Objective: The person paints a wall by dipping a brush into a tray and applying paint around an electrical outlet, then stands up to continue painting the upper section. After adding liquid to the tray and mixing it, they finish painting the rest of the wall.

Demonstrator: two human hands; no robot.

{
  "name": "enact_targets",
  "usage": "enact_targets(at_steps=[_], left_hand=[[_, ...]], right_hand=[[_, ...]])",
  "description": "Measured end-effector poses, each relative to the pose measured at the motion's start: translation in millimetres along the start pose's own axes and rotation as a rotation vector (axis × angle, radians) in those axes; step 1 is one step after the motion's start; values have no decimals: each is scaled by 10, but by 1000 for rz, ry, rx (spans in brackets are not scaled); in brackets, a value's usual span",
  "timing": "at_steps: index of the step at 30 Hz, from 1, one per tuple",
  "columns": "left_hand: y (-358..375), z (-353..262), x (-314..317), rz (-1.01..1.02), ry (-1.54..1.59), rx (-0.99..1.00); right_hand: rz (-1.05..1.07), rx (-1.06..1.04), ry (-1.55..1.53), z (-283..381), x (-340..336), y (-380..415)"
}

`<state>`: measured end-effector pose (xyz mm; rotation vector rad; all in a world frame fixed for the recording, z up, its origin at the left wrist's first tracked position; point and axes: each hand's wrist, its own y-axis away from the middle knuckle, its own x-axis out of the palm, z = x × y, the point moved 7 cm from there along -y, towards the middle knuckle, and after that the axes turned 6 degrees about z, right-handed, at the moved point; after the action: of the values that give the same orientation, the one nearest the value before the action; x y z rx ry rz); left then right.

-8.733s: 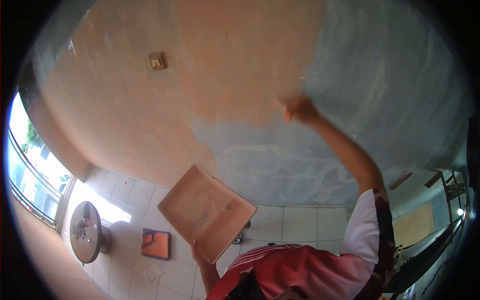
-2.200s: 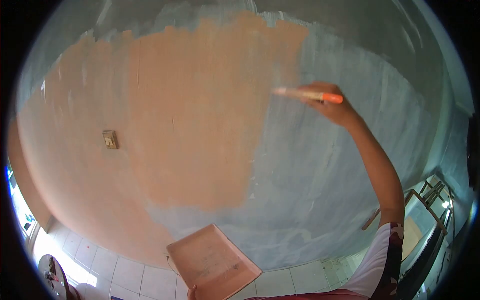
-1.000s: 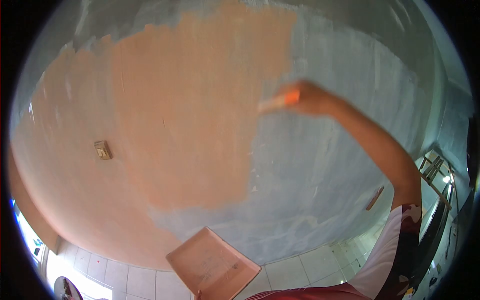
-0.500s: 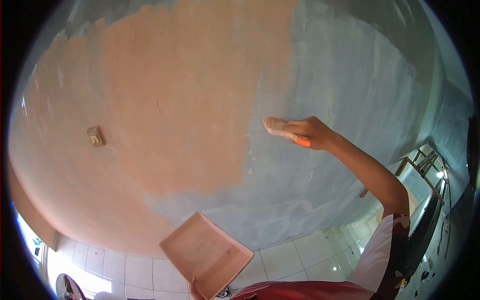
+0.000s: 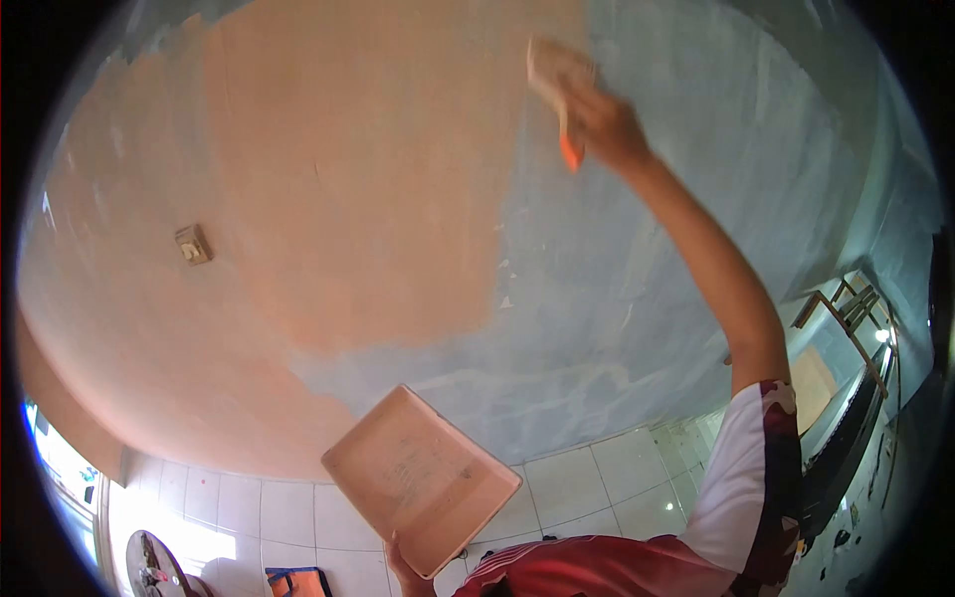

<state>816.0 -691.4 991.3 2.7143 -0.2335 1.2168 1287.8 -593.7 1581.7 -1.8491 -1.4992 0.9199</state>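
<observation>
My right hand [image 5: 609,127] is closed round a paintbrush [image 5: 559,75] with an orange handle end, its bristles smeared by motion. It is raised high against the wall [image 5: 676,249], where peach paint borders bare grey-blue. Low in front of me, my left hand [image 5: 410,569] grips the near edge of a paint tray [image 5: 423,468]. The tray is tilted and coated in peach paint, with a thin, patchy layer on its floor. Most of my left hand's fingers are hidden under the tray.
A paint-smudged switch plate [image 5: 193,244] sits on the wall at left. White floor tiles [image 5: 284,512] run along its foot. A round-topped stool [image 5: 151,565] and an orange-and-blue item [image 5: 296,582] stand at lower left. Wooden furniture [image 5: 846,323] leans at right.
My right hand has swept the paintbrush upward along the paint edge, turning the handle to point down. The tray and my left hand sit slightly higher in view.
</observation>
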Motion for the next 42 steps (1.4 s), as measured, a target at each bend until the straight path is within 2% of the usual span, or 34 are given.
enact_targets(at_steps=[3,4,5,6,8,10,12,14,16,17,19,22,23,24,27,28,29,31,33,36,37,38,40,41,42], left_hand=[[164,30,112,4,59,-39],[170,49,131,1,67,-31],[182,41,122,1,63,-25],[204,48,96,0,59,-22],[111,137,-85,1,75,-10],[82,88,-91,7,85,5],[83,-25,105,30,62,-4],[14,-41,20,23,22,27],[-23,-91,48,21,-9,60],[5,-104,137,17,24,62],[60,-89,234,9,64,71],[162,41,274,-24,29,91],[191,105,244,-42,59,88],[227,167,242,-57,91,88],[296,248,442,-47,83,99],[342,279,506,-64,87,101],[346,325,610,-46,119,91],[396,424,809,-18,160,80],[399,507,853,-35,158,98],[525,556,1059,-136,109,123],[523,605,1071,-165,111,116],[502,665,1091,-182,114,107],[534,710,1285,-208,95,124],[561,722,1368,-195,64,119],[549,775,1442,-157,52,156]], right_hand=[[204,-103,-109,739,231,760],[299,-91,-257,927,241,956],[396,-71,-407,1084,227,1079],[397,-71,-412,1132,168,1130],[632,-71,-477,1235,101,1107],[576,12,-339,979,-3,789],[205,-110,-175,446,-121,298],[52,-121,-4,-57,-302,-149],[-9,-54,165,-370,-471,-497],[-14,-52,164,-382,-438,-539],[-199,181,196,-518,-488,-604],[-119,87,225,19,1,-51],[-109,31,138,273,93,179],[47,30,121,515,238,431],[124,-37,-212,1142,197,1020],[258,-18,-259,1276,260,1236],[258,-26,-275,1355,196,1381],[455,68,-566,1492,212,1673],[391,106,-704,1520,-75,1702],[367,363,-1074,1326,-210,1889],[378,426,-1183,1298,-354,1827],[393,401,-1227,1340,-496,1752],[521,552,-1483,1388,-603,1718],[532,538,-1494,1463,-662,1644],[549,363,-1467,1592,-776,1574]])
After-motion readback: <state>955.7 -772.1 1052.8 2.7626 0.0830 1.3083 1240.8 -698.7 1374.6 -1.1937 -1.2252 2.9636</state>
